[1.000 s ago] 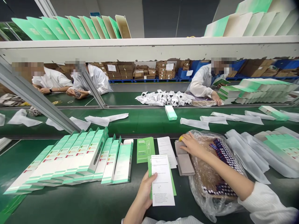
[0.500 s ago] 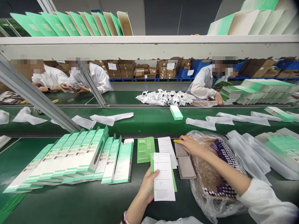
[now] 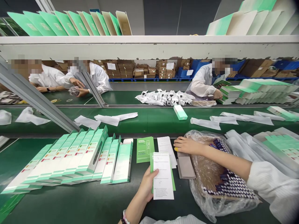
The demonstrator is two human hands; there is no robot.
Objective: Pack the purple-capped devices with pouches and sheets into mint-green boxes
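My left hand (image 3: 149, 184) is closed around a white printed leaflet (image 3: 163, 179) with a green booklet (image 3: 174, 183) behind it, its thumb on the leaflet's face. My right hand (image 3: 188, 145) reaches to the far end of the stacked grey-beige pouches (image 3: 186, 168). Its fingers lie stretched over the top of them, with a yellow cover (image 3: 176, 149) on one finger; part of the pouches is hidden beneath. Beyond my left hand lie a green thermometer booklet (image 3: 144, 150) and printed white leaflets (image 3: 166, 146).
Several green-and-white boxes (image 3: 79, 155) lean in a row at left. A plastic-lined tray of batteries (image 3: 233, 185) sits under my right forearm. White sleeves (image 3: 205, 123) and a box (image 3: 180, 112) lie on the green belt (image 3: 158, 119). Co-workers sit beyond, under a shelf (image 3: 144, 46).
My right hand has turned flatter over the far end of the pouches. The sleeves and box on the belt have shifted right. My left hand stays nearly still with its papers.
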